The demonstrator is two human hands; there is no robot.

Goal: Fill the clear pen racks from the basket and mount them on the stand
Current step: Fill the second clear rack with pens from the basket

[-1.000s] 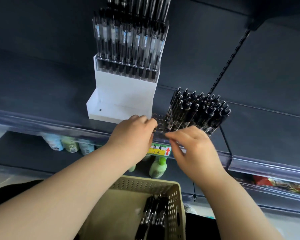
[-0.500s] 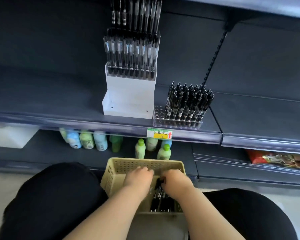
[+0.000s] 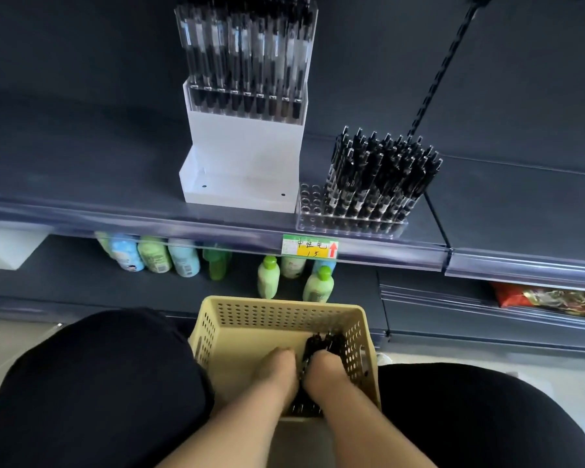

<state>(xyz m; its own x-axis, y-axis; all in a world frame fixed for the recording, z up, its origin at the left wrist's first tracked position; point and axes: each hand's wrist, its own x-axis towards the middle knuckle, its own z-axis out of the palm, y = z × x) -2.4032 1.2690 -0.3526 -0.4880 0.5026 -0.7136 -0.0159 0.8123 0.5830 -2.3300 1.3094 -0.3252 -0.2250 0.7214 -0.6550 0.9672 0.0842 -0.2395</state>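
Cannot see the fingertips of the left hand (image 3: 277, 369) or the right hand (image 3: 325, 372), buried among black pens (image 3: 325, 344) in the tan basket (image 3: 250, 319); cannot tell what either grips. Lose the top of the filled pen rack (image 3: 247, 52) to the upper edge. Cannot read the price label (image 3: 309, 246) and its small writing. See only the lower parts of the rear bottles (image 3: 154, 256) under the shelf lip (image 3: 183, 231), and only part of the snack packets (image 3: 554, 300) at the right edge.

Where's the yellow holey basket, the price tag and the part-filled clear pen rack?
Yellow perforated plastic basket (image 3: 277, 315): head view, far wall.
Green-yellow price tag (image 3: 309, 246): head view, middle.
Part-filled clear plastic pen rack (image 3: 310, 206): head view, empty left holes.
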